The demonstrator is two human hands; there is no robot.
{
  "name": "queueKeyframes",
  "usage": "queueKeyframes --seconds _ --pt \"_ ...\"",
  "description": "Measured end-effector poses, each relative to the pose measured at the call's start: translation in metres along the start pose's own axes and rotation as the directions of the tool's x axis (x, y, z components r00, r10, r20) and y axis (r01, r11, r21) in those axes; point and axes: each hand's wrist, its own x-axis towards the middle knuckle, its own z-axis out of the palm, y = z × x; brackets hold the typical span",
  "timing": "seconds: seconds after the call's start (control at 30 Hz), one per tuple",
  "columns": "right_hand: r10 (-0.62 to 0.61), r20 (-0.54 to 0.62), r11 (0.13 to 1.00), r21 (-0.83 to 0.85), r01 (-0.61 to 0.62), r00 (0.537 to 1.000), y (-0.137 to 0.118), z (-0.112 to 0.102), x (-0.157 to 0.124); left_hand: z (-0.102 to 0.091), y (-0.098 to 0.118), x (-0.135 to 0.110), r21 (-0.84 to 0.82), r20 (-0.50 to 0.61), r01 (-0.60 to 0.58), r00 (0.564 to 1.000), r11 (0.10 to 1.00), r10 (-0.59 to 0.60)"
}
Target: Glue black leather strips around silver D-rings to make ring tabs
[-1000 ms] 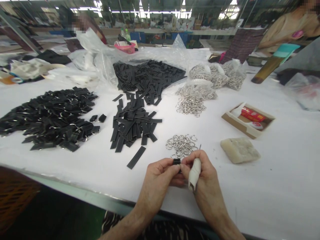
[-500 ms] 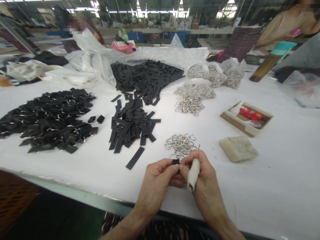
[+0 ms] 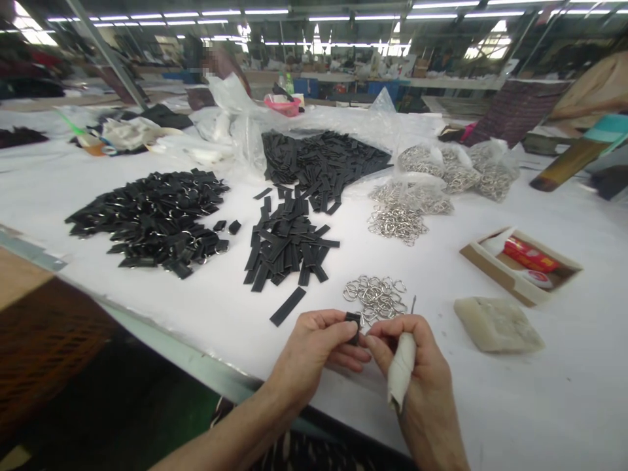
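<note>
Between the thumb and fingers of my left hand (image 3: 318,347) is a folded black strap piece (image 3: 352,319). My right hand (image 3: 417,360) is closed around an awl (image 3: 402,369) with a wrapped pale handle; its thin metal tip points up past the index finger. The right thumb and index fingertips are pinched close beside the strap piece. Just beyond my hands lies a small heap of metal D-rings (image 3: 375,297). One loose black strip (image 3: 288,306) rests to the left, in front of a pile of similar flat strips (image 3: 289,245).
At left is a heap of folded black straps with rings (image 3: 157,219). Farther back are a large strip pile (image 3: 324,160) and bagged rings (image 3: 417,160). A cardboard box (image 3: 523,265) with a red tube and a pale waxy block (image 3: 498,324) stand at right.
The camera view has swung left, so things sit farther right in the picture. My right fingertips have drawn slightly back from the strap piece, which now shows more openly in my left hand.
</note>
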Motion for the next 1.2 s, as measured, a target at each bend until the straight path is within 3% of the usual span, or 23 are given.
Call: queueKeyframes --seconds 0.17,0.3,0.4,0.6,0.7,0.83,1.0,1.2 --pt "-0.054 -0.006 0.998 -0.044 0.054 0.998 0.001 -0.004 -0.002 -0.004 0.002 -0.002 -0.007 -0.001 -0.021 1.000 1.000 0.021" --pt "-0.141 0.009 0.979 -0.150 0.140 0.990 -0.003 -0.018 -0.001 -0.005 0.005 -0.003 -0.002 -0.013 -0.019 1.000 1.000 0.019" --pt "-0.143 -0.031 0.967 -0.217 0.133 0.989 -0.006 -0.028 0.000 -0.004 0.006 -0.002 0.000 -0.023 -0.018 1.000 1.000 0.018" --pt "-0.097 -0.134 0.995 -0.044 0.092 0.986 -0.008 -0.047 0.002 -0.005 0.009 0.000 0.025 -0.018 -0.018 1.000 1.000 0.018" --pt "-0.088 -0.178 0.992 -0.106 0.070 0.980 -0.011 -0.062 0.002 -0.005 0.010 0.000 0.038 -0.002 -0.013 1.000 0.999 0.013" --pt "-0.103 -0.274 0.966 -0.258 0.031 0.956 -0.014 -0.084 0.004 -0.001 0.011 0.002 0.058 -0.001 0.006 1.000 0.998 -0.006" --pt "-0.068 -0.485 0.986 -0.168 -0.017 0.872 -0.012 -0.102 0.013 0.011 0.010 0.005 0.105 0.057 0.031 0.998 0.994 -0.037" --pt "-0.157 -0.519 0.959 -0.285 0.003 0.840 -0.014 -0.117 0.026 0.025 0.004 0.019 0.194 0.101 0.081 0.990 0.978 -0.102"
